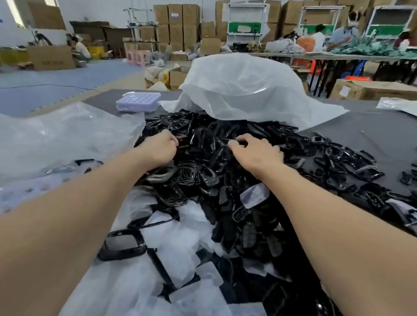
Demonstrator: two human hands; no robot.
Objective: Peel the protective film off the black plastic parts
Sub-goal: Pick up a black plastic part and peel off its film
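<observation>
At far left, a cardboard box [50,57] on the floor carries dark print too blurred to read. The blue labels on the stacked cartons [175,23] behind it are also illegible. A lavender tray [139,100] sits on the grey table [360,127] beside a clear plastic sheet [50,136].

Your left hand [158,147] lies knuckles-up on the left edge of the heap of black plastic parts [204,137]. Its fingers are curled under and out of sight, so I cannot tell whether they hold a part. The heap fills the middle of the table, spilling from a white bag [248,90], with translucent film pieces [181,255] in front.

Your right hand [256,154] rests on the heap. Its curled fingertips touch parts, but I cannot tell whether it grips one.
</observation>
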